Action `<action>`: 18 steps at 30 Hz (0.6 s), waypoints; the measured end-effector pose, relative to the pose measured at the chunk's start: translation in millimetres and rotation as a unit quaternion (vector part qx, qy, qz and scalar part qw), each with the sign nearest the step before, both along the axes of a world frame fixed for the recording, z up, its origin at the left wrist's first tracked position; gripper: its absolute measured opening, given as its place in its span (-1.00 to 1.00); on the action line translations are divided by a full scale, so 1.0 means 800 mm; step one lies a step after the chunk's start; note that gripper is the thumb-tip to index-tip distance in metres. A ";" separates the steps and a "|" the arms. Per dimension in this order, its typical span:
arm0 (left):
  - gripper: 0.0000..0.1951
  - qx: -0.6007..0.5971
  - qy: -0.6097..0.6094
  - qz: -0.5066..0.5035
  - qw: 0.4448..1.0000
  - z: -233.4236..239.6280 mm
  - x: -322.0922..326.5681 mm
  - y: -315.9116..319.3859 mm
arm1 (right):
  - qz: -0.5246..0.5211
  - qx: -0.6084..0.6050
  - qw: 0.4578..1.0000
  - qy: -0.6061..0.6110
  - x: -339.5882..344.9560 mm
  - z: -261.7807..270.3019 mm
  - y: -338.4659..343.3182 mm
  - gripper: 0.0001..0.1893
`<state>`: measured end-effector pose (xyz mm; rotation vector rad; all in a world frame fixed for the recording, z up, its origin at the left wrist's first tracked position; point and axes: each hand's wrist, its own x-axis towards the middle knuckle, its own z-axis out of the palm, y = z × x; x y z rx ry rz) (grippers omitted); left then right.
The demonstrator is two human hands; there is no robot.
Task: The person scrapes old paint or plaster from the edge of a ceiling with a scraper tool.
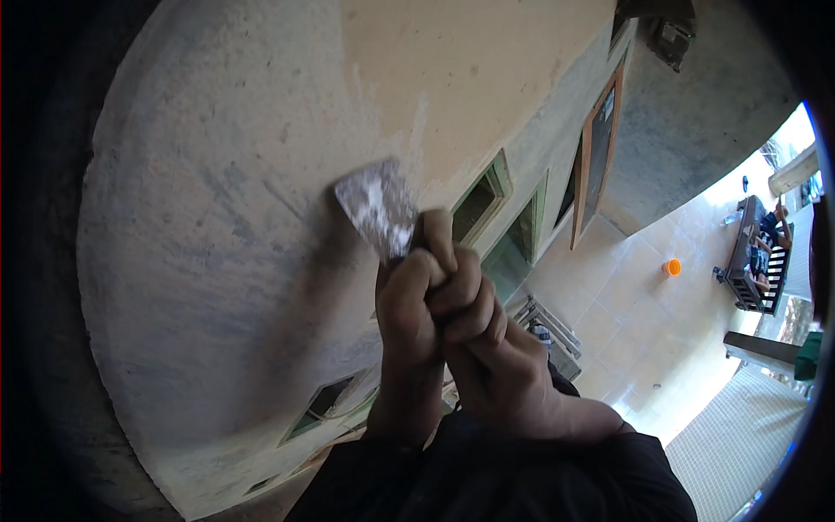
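A wide scraper blade (378, 205), smeared with whitish material, lies against or close to the plastered wall (261, 130). My left hand (409, 313) and my right hand (499, 352) are clasped together around its handle, which the fingers mostly hide. The right hand sits lower and to the right, its fingers overlapping the left. Around the blade the wall is pale grey and scuffed; a tan coating (456, 72) covers the part above and to the right, with a ragged edge and light streaks near the blade.
Green-framed openings (486, 196) and a brown-framed window (597, 156) line the wall. Far below, an orange bucket (671, 267) stands on the tiled floor (626, 293). A person (760, 254) is on a dark slatted bench (740, 261) at the right. Wooden slats (567, 339) show beside my right arm.
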<state>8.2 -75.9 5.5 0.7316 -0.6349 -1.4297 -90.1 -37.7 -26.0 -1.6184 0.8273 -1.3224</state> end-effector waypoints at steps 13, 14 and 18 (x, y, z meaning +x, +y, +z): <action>-0.92 -0.025 0.029 -0.079 0.996 -0.004 0.012 0.004 | 0.004 0.004 1.000 0.017 -0.001 0.006 0.000 -0.87; -0.94 -0.022 0.036 -0.058 0.997 0.000 0.011 -0.003 | 0.001 0.012 1.000 0.025 0.000 0.010 -0.007 -0.87; -0.94 -0.013 0.025 -0.058 0.998 -0.006 0.009 0.005 | 0.011 0.002 1.000 0.025 -0.008 0.005 0.002 -0.89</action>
